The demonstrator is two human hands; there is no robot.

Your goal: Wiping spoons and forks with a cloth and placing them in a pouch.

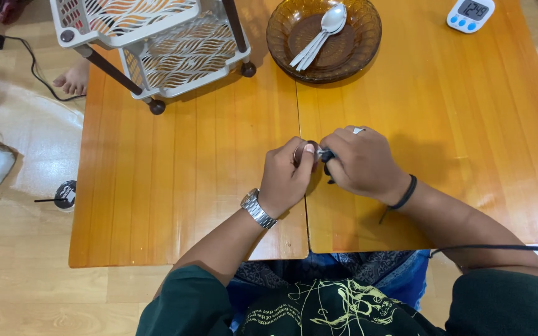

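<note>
Both hands meet over the seam of the wooden table [219,186]. The left hand [284,177], with a metal watch [258,208] at the wrist, pinches a small round metallic object [298,151], mostly hidden. The right hand [362,165], with a ring and a black wristband [404,194], grips a small dark item touching it. Beyond stand an amber bowl [362,37] holding white spoons [320,34], a white rack [157,43] and a timer [470,14].

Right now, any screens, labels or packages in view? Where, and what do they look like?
Digital timer: far right corner of the wooden table, white rounded case, grey screen with dark digits, blue buttons below.
Round black sticker: on the floor left of the table, pale markings too small to tell.
No packages. The left hand and right hand hold only a small shiny object at table centre.
</note>
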